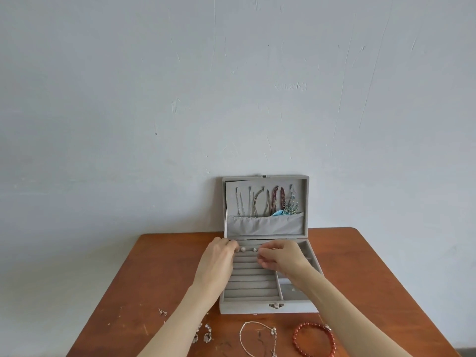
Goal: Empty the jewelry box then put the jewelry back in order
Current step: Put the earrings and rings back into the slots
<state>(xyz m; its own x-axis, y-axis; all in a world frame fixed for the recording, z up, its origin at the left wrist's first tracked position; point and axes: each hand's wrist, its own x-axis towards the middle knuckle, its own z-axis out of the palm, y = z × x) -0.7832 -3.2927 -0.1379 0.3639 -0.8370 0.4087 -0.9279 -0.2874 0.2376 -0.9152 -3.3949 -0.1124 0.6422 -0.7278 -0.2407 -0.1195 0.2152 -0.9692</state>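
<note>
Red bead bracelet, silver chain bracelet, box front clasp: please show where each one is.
Red bead bracelet [296, 335]: head view, left side of its bead ring.
Silver chain bracelet [241, 335]: head view, its left strand.
Box front clasp [276, 305]: head view, clasp middle.

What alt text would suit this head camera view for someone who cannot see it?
Two hands, left hand and right hand, work at the back row of an open grey jewelry box on a wooden table, beside pearl studs. Necklaces hang in its lid; a red bracelet and silver chain lie in front.

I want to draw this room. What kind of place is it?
Probably a plain room in a home. A small wooden table stands against a bare, scuffed grey wall, and an open grey jewelry box sits on it, with a red bead bracelet lying in front.
</note>
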